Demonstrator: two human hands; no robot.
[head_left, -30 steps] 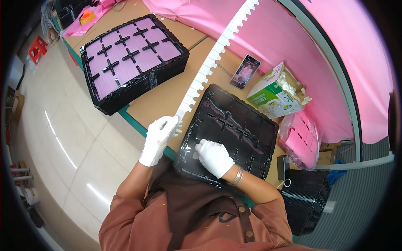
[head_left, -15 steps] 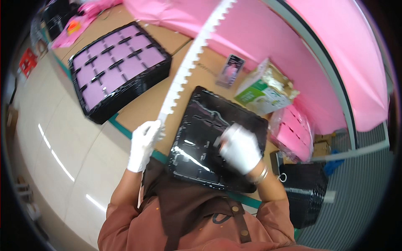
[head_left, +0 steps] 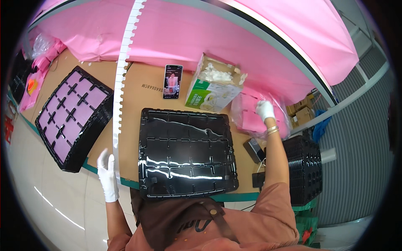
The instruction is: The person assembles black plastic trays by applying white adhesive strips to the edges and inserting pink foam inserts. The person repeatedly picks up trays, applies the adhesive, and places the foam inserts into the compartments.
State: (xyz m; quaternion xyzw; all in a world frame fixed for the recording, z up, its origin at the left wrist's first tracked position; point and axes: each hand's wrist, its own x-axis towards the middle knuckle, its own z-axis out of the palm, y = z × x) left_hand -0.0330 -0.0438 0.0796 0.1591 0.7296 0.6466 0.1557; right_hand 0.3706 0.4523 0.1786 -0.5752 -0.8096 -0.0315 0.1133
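Pink bagged pieces (head_left: 248,116) lie at the right of the worktop (head_left: 130,140), under the right hand (head_left: 265,110); whether its curled fingers grip them cannot be told. Left of the black tray (head_left: 188,148), the left hand (head_left: 107,175), fingers loose, is beside a white notched strip (head_left: 119,83).
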